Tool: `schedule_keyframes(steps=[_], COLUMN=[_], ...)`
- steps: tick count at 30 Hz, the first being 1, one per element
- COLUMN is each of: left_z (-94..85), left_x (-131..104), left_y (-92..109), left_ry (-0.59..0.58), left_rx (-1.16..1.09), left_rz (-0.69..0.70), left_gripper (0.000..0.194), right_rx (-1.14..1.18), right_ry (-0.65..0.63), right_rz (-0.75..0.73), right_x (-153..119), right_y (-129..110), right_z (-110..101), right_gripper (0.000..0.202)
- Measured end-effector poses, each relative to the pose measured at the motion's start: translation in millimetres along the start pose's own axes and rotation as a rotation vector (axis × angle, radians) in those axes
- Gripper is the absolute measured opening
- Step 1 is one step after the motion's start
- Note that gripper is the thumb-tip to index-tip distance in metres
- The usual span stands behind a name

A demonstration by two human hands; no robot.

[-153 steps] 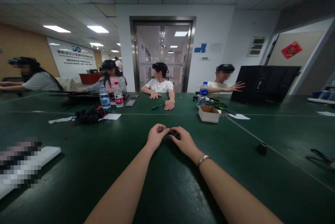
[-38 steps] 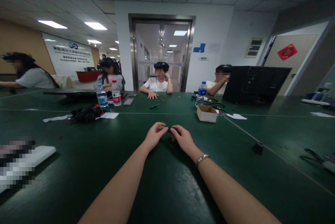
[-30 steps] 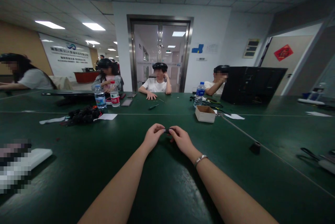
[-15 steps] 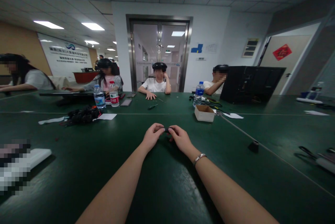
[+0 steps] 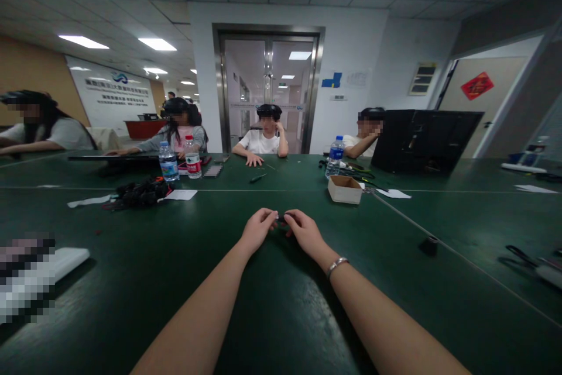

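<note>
A small black object [image 5: 281, 218] is held between my two hands over the middle of the green table [image 5: 175, 258]. My left hand [image 5: 259, 229] pinches its left end, where a bit of something pale shows at the fingertips. On the other end, the thumb and fingers of my right hand [image 5: 304, 230] are closed. The fingers cover most of the object, and it is too small to identify.
An open cardboard box [image 5: 345, 191] and a water bottle [image 5: 335, 157] stand beyond my right hand. Black cables [image 5: 138, 192], two bottles and paper lie left. A screwdriver [image 5: 257, 178] lies ahead. A dark cone-like piece [image 5: 428, 246] sits right. Several people sit across the table.
The view has shifted slightly. Both hands stay closed on the small black object, with little change in their pose.
</note>
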State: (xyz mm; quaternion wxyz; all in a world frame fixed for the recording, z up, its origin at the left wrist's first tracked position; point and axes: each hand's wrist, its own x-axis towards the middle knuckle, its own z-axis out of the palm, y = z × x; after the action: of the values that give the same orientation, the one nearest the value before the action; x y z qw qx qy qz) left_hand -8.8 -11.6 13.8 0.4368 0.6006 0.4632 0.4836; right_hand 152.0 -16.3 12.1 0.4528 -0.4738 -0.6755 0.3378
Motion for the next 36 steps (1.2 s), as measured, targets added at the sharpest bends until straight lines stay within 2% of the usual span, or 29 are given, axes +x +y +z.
schedule_keyframes(steps=[6,11,18,26,36], left_z=[0.2,1.2,1.4,0.4,-2.2], left_x=[0.9,-1.1,-0.1,1.0,2.0], left_y=[-3.1,1.0,0.3,-2.4,-3.3], left_ry=[-0.009,0.013,-0.020,0.035,0.003], left_rx=[0.026,-0.015,0.025,-0.037,-0.053], left_rz=[0.015,0.087,-0.003,0.129,0.104], left_gripper=[0.029,0.024,0.028,0.020,0.027], right_rx=[-0.027,-0.019,-0.022,0.010,0.001], right_ry=[0.001,-0.005,-0.003,-0.010,-0.013], right_rz=[-0.009,-0.012,-0.009,0.009,0.007], right_x=[-0.5,0.8,1.0,-0.3,1.9], right_y=[1.4,3.3,3.4,-1.3,4.0], right_z=[0.3,0.0,0.5,0.1,-0.5], right_gripper=[0.030,0.030,0.030,0.026,0.029])
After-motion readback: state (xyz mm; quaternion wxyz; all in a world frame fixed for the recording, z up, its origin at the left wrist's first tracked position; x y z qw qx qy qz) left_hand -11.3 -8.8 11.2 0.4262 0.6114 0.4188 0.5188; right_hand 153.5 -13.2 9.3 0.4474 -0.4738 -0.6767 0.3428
